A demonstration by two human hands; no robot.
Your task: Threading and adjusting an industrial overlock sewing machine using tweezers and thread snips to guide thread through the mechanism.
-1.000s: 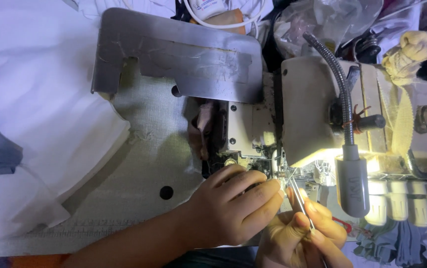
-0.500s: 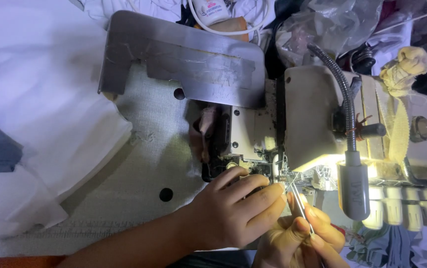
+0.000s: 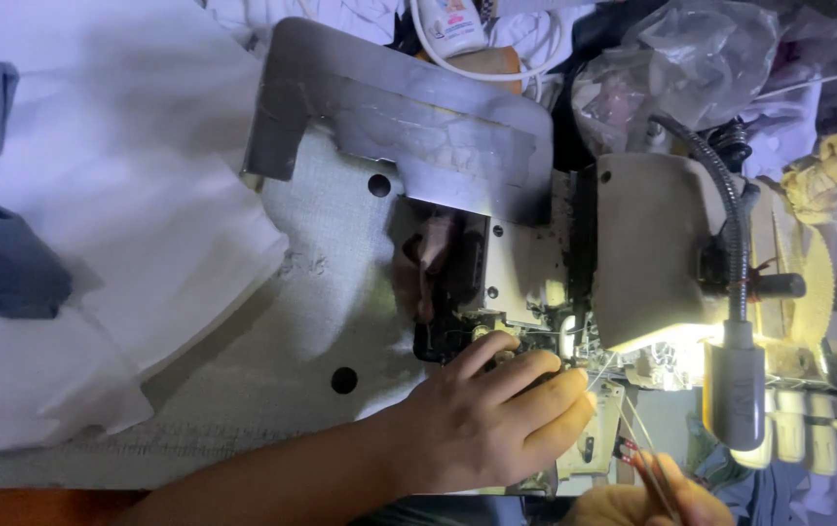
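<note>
Tweezers [image 3: 644, 469] sit pinched in my right hand [image 3: 632, 505], low at the bottom edge of my view, their red-marked tips pointing up toward the lit part of the machine [image 3: 652, 253]. Only the top of that hand shows; the rest is cut off by the frame, so I can see the fingers closed on the tool but not how they wrap it. Thin threads [image 3: 623, 409] run down from the machine toward the tweezer tips; I cannot tell whether the tips touch them.

My left hand [image 3: 496, 419] lies palm down just left of the tweezers, fingers curled and held close together, fingertips [image 3: 545, 365] resting at the dark needle area under the machine head. I cannot tell if it pinches anything there; its forearm comes in from the lower left.

A gooseneck lamp [image 3: 735, 390] hangs at the right of the machine and throws bright light on the spot in front of my fingers. A grey metal plate [image 3: 389, 107] lies above the hand on the worn table [image 3: 321, 292]. White cloth [image 3: 97, 195] covers the left side, with a grey cloth [image 3: 0, 253] at the far left edge. A crumpled plastic bag [image 3: 691, 58] sits at the top right behind the machine.
</note>
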